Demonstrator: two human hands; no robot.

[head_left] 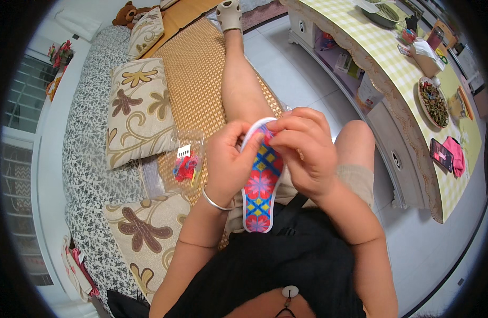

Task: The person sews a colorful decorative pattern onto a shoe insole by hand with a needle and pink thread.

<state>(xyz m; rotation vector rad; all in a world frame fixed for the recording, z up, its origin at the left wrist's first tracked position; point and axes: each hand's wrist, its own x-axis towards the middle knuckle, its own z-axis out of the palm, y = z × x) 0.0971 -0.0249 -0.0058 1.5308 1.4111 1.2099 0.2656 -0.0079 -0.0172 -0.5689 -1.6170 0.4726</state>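
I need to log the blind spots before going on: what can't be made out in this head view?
- Head view: top end of the patterned insole, covered by the fingers of the right hand.
- Any needle or thread: too small to tell.
- Contents of the clear bag: small, blurred.
- Left hand palm: turned away.

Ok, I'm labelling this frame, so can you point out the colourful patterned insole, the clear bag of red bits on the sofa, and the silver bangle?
Colourful patterned fabric insole (260,185): head view, on its red flower.
Clear plastic bag of red bits (186,165): head view, on its contents.
Silver bangle (215,202): head view, on the band at the left wrist.
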